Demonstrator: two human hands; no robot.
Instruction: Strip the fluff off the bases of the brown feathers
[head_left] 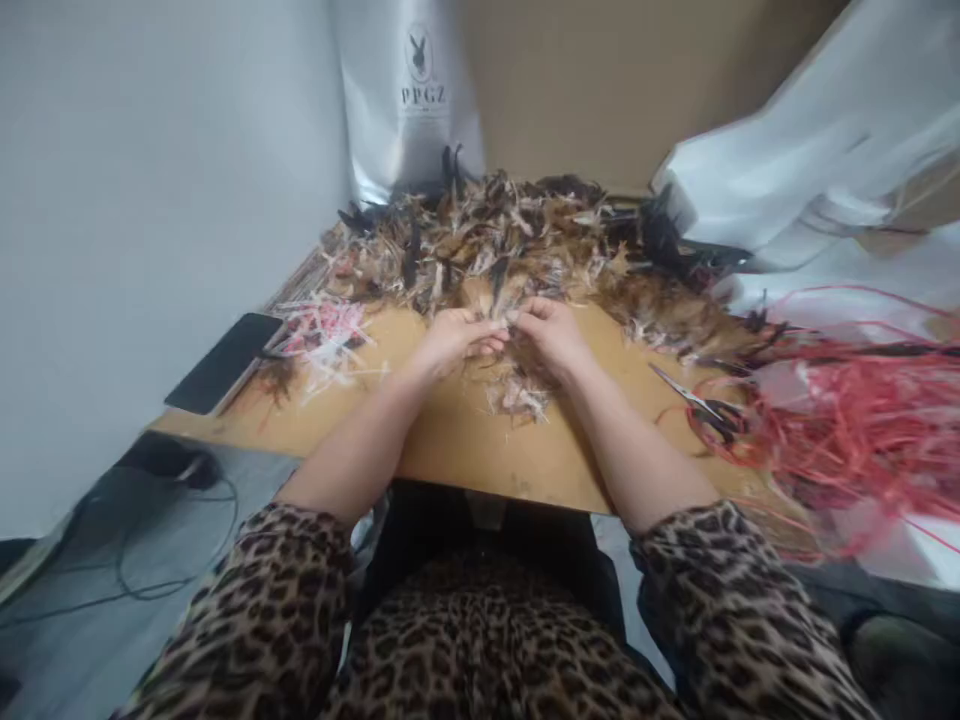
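Observation:
My left hand (466,338) and my right hand (549,335) meet over the middle of the wooden table (480,455). Both pinch a small bunch of brown feathers (491,288), its tips pointing away from me. The fingers are closed, and the quill ends are mostly hidden between them. Just behind the hands lies a wide pile of brown, black and white feathers (465,235). Below my right hand, small whitish feather scraps (519,398) rest on the tabletop.
To the left are pink and white strips (322,335) and a dark phone (225,362). On the right, open scissors (701,405) lie beside tangled red strings (870,430). A silver bag (412,130) stands at the back; cables (135,560) hang at the lower left.

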